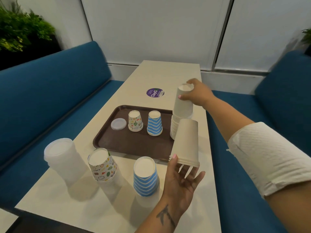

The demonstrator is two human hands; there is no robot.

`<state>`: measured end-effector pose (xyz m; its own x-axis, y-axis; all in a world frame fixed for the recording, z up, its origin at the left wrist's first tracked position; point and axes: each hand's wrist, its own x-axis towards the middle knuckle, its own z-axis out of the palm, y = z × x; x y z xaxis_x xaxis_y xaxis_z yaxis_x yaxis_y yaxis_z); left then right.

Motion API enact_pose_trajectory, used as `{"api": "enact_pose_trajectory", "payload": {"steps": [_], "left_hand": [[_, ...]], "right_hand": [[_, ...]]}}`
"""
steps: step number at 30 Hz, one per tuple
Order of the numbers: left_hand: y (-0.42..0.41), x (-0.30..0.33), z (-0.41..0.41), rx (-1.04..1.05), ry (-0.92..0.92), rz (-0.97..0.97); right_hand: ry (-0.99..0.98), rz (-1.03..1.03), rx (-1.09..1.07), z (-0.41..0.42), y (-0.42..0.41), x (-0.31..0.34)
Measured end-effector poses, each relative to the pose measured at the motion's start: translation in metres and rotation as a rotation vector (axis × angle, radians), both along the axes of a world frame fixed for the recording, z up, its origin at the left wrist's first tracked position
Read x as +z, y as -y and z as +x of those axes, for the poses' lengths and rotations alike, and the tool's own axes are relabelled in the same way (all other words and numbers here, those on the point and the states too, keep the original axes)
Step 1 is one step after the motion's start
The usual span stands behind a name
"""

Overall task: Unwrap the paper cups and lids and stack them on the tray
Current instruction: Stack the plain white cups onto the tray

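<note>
Left hand (180,178), palm up with thumb at the rim, holds a few nested white cups (186,142) mouth-down, axis upright, over the tray's (134,143) near right corner; right hand (196,92) grips the top of a tall white stack (182,106) standing mouth-down at the tray's right edge, close to the table (168,71) edge. On the tray: one lid (118,124), one patterned stack (135,121), one blue striped stack (154,123), open floor in front. Off the tray, near side: three wrapped stacks, lids (63,158), patterned (102,165), blue (145,176), all upright.
</note>
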<state>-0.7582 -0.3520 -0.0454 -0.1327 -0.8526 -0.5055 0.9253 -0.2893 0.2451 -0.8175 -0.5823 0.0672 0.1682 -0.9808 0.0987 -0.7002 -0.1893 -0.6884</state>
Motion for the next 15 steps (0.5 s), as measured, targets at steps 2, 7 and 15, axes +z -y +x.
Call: {"api": "enact_pose_trajectory", "payload": {"steps": [2,7,15], "left_hand": [[0.0,0.001,0.0,0.004,0.001,0.0],[0.002,0.003,-0.001,0.01,-0.001,-0.012],[0.009,0.018,-0.009,0.024,0.005,-0.083]], "right_hand": [[-0.067,0.04,0.009,-0.001,-0.001,-0.011],[-0.107,0.055,0.025,-0.008,-0.006,-0.014],[0.33,0.202,0.136,-0.041,-0.074,0.006]]}}
